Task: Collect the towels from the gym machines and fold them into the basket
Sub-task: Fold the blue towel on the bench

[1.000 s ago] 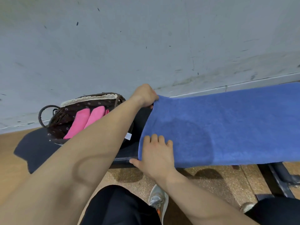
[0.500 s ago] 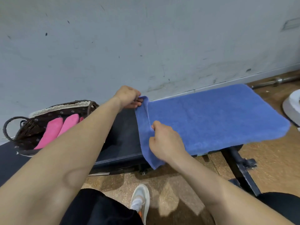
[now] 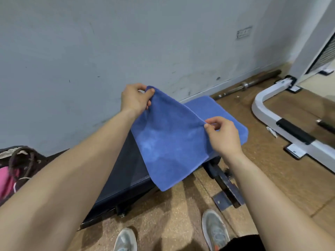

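Grey shoes (image 3: 214, 230) stand on the floor on the near side of the bench (image 3: 123, 171), which I use as my landmark. Over the bench's right half lies the blue towel (image 3: 172, 147), and I have one end of it lifted. My right hand (image 3: 223, 136) pinches one corner between thumb and forefinger above the bench's right end. My left hand (image 3: 135, 98) pinches the other corner above the bench's far edge, so the hands are apart with the raised edge stretched between them. The lifted part slopes down toward the bench's near edge, where a corner hangs off the pad; the rest lies flat on the bench's right end. The cloth looks soft and thick, plain terry with faint paler patches, and no crease is set in it yet. At the bench's left end, at the edge of my view, sits the basket (image 3: 20, 156), dark wicker with a loop handle. The pink cloth (image 3: 5, 180) inside it I take for towels already folded. So I judge part of the job done and this towel only starting its first fold; it has yet to be folded small and carried to the basket. Whether other machines hold more towels I cannot tell. Past the bench's right end, by the wall, lies a barbell (image 3: 253, 83).
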The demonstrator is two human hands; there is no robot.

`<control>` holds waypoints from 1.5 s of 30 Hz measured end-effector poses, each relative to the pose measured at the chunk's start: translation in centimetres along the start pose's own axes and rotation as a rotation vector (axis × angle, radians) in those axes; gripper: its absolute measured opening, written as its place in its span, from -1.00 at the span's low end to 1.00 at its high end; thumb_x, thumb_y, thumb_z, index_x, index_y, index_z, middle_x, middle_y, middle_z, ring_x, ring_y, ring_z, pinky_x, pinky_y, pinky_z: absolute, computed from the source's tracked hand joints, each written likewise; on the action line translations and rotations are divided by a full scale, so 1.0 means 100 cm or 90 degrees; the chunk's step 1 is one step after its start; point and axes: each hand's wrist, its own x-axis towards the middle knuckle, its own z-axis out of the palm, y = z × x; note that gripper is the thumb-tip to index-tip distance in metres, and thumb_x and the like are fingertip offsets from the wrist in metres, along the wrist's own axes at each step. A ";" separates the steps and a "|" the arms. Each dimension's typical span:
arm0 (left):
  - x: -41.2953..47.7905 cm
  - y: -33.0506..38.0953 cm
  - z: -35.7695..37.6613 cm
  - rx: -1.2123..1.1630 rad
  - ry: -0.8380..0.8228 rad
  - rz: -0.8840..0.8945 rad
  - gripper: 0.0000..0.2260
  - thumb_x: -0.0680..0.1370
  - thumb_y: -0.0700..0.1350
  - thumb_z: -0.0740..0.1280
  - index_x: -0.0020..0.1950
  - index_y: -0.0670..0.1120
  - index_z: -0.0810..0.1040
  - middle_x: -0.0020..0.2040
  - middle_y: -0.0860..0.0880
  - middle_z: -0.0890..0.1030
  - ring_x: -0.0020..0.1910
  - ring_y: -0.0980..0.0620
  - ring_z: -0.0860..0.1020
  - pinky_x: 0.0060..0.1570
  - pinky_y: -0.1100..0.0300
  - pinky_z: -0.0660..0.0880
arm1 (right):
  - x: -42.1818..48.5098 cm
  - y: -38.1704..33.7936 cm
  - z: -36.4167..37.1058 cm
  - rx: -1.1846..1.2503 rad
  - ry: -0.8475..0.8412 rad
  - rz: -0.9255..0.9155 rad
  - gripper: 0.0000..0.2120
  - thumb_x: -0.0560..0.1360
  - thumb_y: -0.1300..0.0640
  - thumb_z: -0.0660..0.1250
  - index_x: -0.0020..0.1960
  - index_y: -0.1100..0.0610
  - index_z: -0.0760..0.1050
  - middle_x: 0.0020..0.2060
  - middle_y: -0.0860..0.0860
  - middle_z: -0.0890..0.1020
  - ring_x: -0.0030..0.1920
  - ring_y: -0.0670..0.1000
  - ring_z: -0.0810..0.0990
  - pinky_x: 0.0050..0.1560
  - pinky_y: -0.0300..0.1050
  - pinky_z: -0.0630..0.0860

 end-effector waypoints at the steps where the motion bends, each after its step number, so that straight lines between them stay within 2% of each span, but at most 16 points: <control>1: 0.006 0.008 0.014 -0.007 -0.005 0.008 -0.89 0.51 -0.04 0.38 -0.16 -0.05 0.60 -0.49 0.00 0.56 -0.53 0.07 0.47 -0.36 0.27 0.47 | 0.008 0.003 -0.007 0.017 0.028 0.016 -0.94 0.58 0.11 0.34 -0.03 0.01 0.59 -0.25 -0.17 0.57 -0.12 -0.05 0.58 -0.12 -0.20 0.37; 4: 0.026 0.030 0.056 -0.014 -0.029 0.026 -0.88 0.51 -0.03 0.38 -0.20 -0.01 0.58 -0.49 0.03 0.56 -0.53 0.07 0.48 -0.36 0.25 0.47 | 0.032 0.013 -0.029 0.014 0.093 0.065 -0.92 0.58 0.06 0.32 -0.02 -0.05 0.59 -0.21 -0.21 0.56 -0.12 -0.09 0.56 -0.14 -0.16 0.40; 9: 0.057 0.046 0.124 -0.010 -0.078 0.049 -0.89 0.52 0.00 0.37 -0.17 0.01 0.60 -0.47 0.02 0.58 -0.55 0.10 0.49 -0.38 0.26 0.47 | 0.058 0.032 -0.051 -0.100 0.153 0.161 -0.89 0.58 0.00 0.26 0.03 -0.11 0.57 -0.09 -0.12 0.60 0.00 0.05 0.57 -0.07 -0.05 0.45; 12: 0.069 0.041 0.167 -0.007 -0.119 0.045 -0.95 0.53 0.00 0.37 -0.11 0.05 0.59 -0.43 0.01 0.62 -0.48 0.09 0.56 -0.24 0.18 0.58 | 0.066 0.044 -0.049 -0.199 0.139 0.197 -0.78 0.57 0.01 0.24 0.18 -0.12 0.55 0.08 -0.05 0.63 0.13 0.11 0.56 0.01 0.01 0.46; 15: 0.079 0.021 0.204 0.054 -0.157 0.044 -0.75 0.53 -0.03 0.37 0.19 0.01 0.50 -0.17 -0.04 0.69 -0.10 -0.05 0.65 0.04 0.05 0.58 | 0.066 0.049 -0.035 -0.375 0.052 0.206 -0.58 0.55 0.02 0.22 0.41 -0.04 0.40 0.33 0.07 0.46 0.33 0.18 0.40 0.28 0.15 0.35; 17: 0.081 0.006 0.221 0.185 -0.139 0.103 -0.65 0.55 -0.06 0.33 0.34 0.00 0.42 0.07 -0.05 0.65 0.17 -0.12 0.55 0.17 0.00 0.49 | 0.065 0.046 -0.024 -0.438 0.015 0.176 -0.53 0.54 0.00 0.22 0.44 0.00 0.34 0.36 0.08 0.41 0.36 0.18 0.34 0.31 0.14 0.29; 19: 0.081 -0.005 0.230 0.336 -0.133 0.116 -0.60 0.60 0.02 0.25 0.42 -0.03 0.37 0.29 -0.10 0.54 0.32 -0.17 0.45 0.26 -0.06 0.42 | 0.063 0.042 -0.016 -0.463 0.002 0.129 -0.53 0.54 0.00 0.21 0.44 0.00 0.33 0.37 0.05 0.38 0.36 0.15 0.32 0.35 0.11 0.25; 21: 0.084 -0.012 0.235 0.388 -0.206 0.030 -0.55 0.62 0.14 0.15 0.42 -0.08 0.39 0.36 -0.15 0.50 0.34 -0.21 0.44 0.30 -0.06 0.39 | 0.060 0.039 -0.013 -0.463 -0.022 0.112 -0.54 0.54 -0.01 0.21 0.43 -0.01 0.33 0.39 0.03 0.37 0.38 0.14 0.30 0.38 0.10 0.21; 23: 0.088 -0.016 0.236 0.357 -0.275 -0.006 -0.60 0.62 0.15 0.14 0.30 -0.06 0.51 0.29 -0.14 0.57 0.27 -0.19 0.52 0.25 -0.02 0.44 | 0.059 0.037 -0.014 -0.459 -0.048 0.116 -0.54 0.54 -0.05 0.21 0.42 -0.01 0.34 0.41 0.03 0.36 0.40 0.14 0.29 0.39 0.11 0.20; 27: 0.081 -0.015 0.225 0.186 -0.186 0.065 -0.92 0.51 -0.05 0.34 -0.02 0.02 0.56 -0.08 0.00 0.65 -0.04 -0.08 0.59 -0.08 0.14 0.47 | 0.058 0.033 -0.015 -0.440 -0.067 0.136 -0.52 0.54 -0.08 0.21 0.43 0.00 0.34 0.41 0.04 0.37 0.41 0.16 0.30 0.40 0.14 0.21; 29: 0.066 -0.009 0.212 0.133 -0.157 0.103 -0.94 0.48 -0.10 0.38 -0.10 0.03 0.52 -0.20 0.06 0.59 -0.17 0.01 0.55 -0.18 0.19 0.41 | 0.057 0.029 -0.013 -0.425 -0.063 0.133 -0.52 0.54 -0.06 0.21 0.43 0.01 0.33 0.39 0.05 0.38 0.41 0.16 0.30 0.39 0.13 0.22; 34: 0.005 -0.001 0.155 -0.005 -0.200 0.128 -0.80 0.44 -0.20 0.48 -0.11 0.02 0.51 -0.28 0.10 0.58 -0.37 0.22 0.49 -0.27 0.35 0.44 | 0.050 0.017 -0.006 -0.318 -0.011 0.024 -0.46 0.56 0.05 0.22 0.52 0.02 0.24 0.45 0.04 0.32 0.42 0.15 0.28 0.39 0.08 0.28; 37: -0.037 -0.006 0.114 -0.050 -0.246 0.097 -0.78 0.46 -0.22 0.51 -0.07 0.01 0.51 -0.30 0.09 0.62 -0.35 0.24 0.54 -0.25 0.36 0.47 | 0.046 0.009 -0.007 -0.248 0.014 -0.083 -0.42 0.55 0.07 0.28 0.54 0.04 0.23 0.47 0.01 0.29 0.42 0.13 0.26 0.38 0.06 0.31; 40: -0.071 -0.011 0.078 -0.086 -0.272 0.074 -0.86 0.52 -0.19 0.45 -0.07 -0.03 0.51 -0.37 0.03 0.62 -0.34 0.15 0.52 -0.24 0.30 0.43 | 0.043 0.002 -0.002 -0.196 -0.063 -0.122 -0.47 0.58 0.00 0.27 0.53 0.01 0.29 0.46 -0.05 0.36 0.43 0.07 0.31 0.40 0.02 0.28; 42: -0.091 -0.016 0.059 -0.079 -0.270 0.072 -0.92 0.57 -0.16 0.39 -0.08 -0.04 0.51 -0.45 0.06 0.55 -0.37 0.13 0.44 -0.27 0.29 0.35 | 0.040 -0.004 0.004 -0.138 -0.155 -0.063 -0.59 0.60 -0.04 0.23 0.43 -0.01 0.42 0.29 -0.10 0.54 0.32 -0.01 0.47 0.32 0.00 0.38; 45: -0.109 -0.024 0.042 -0.062 -0.250 0.089 -0.94 0.61 -0.14 0.33 -0.06 -0.03 0.53 -0.45 0.07 0.51 -0.37 0.12 0.38 -0.30 0.31 0.31 | 0.032 -0.010 0.012 -0.042 -0.251 -0.027 -0.85 0.58 -0.01 0.31 0.02 0.01 0.63 -0.22 -0.11 0.64 -0.21 -0.12 0.56 -0.11 -0.15 0.43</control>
